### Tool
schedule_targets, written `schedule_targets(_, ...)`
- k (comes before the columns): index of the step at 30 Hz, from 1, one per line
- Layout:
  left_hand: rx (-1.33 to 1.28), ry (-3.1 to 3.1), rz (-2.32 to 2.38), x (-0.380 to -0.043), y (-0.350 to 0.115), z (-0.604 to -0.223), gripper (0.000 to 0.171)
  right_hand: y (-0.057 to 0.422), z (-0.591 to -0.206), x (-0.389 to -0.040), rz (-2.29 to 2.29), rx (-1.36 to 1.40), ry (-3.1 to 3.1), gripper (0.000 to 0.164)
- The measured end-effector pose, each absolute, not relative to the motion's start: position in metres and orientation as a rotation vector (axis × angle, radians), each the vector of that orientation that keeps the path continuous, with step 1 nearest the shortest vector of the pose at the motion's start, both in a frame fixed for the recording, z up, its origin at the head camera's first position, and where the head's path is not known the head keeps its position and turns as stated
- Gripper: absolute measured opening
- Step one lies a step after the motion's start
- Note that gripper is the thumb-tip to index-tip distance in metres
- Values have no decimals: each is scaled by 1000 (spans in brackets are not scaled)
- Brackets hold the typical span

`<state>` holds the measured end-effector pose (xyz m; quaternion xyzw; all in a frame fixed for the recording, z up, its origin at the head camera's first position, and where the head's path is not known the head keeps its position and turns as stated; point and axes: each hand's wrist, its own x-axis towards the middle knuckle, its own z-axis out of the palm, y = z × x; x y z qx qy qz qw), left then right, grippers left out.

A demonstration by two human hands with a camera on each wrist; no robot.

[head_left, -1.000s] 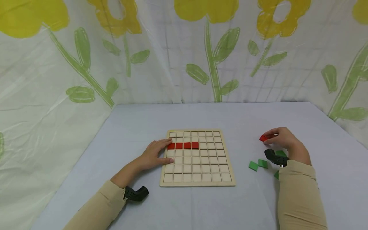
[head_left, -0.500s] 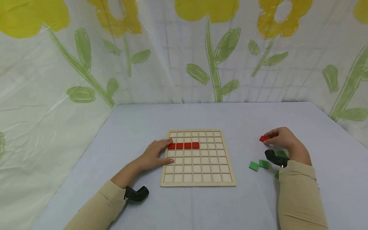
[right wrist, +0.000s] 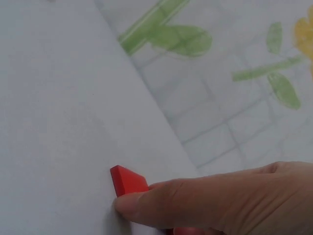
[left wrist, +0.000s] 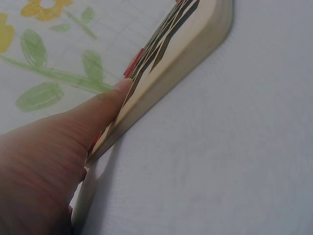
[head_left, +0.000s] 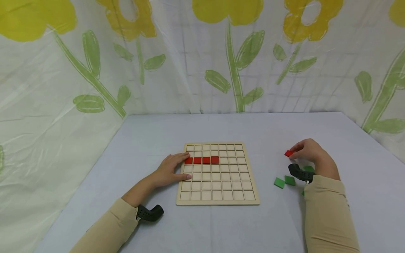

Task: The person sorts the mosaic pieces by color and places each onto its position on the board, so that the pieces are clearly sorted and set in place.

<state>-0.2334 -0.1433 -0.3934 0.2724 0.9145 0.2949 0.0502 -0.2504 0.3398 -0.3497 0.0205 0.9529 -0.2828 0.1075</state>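
A wooden grid board (head_left: 218, 202) lies on the table, with a row of several red square tiles (head_left: 206, 160) in its third row from the back, starting at the left. My left hand (head_left: 167, 170) rests on the board's left edge, fingers and thumb extended; in the left wrist view the thumb (left wrist: 100, 110) lies over the rim. Off to the right of the board, my right hand (head_left: 309, 151) pinches a red square tile (head_left: 288, 153) between thumb and fingers. The right wrist view has this tile (right wrist: 128, 182) tilted, with another red patch (right wrist: 188, 230) partly hidden below the hand.
Several green square tiles (head_left: 279, 182) lie near the right wrist, some partly covered by the arm and its black wrist device (head_left: 300, 173). A white tabletop (head_left: 221, 128) carries everything. Behind it hangs a sheet (head_left: 177, 70) painted with flowers.
My right hand and forearm have shifted slightly to the left with the red tile. The left hand and the board stay where they were.
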Motion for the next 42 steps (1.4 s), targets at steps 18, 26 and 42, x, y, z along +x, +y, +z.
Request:
schedule_targets(18, 857, 2794, 878, -235, -144, -394, 78, 333, -349, -249, -923, 32, 2781, 44)
schedule_targets(26, 836, 2796, 870, -235, -144, -395, 77, 322, -350, -256, -944, -154, 2821, 42)
schedule_targets(42, 857, 2801, 887, -235, -145, -397, 80, 282, -347, -267, -841, -327, 2784, 22)
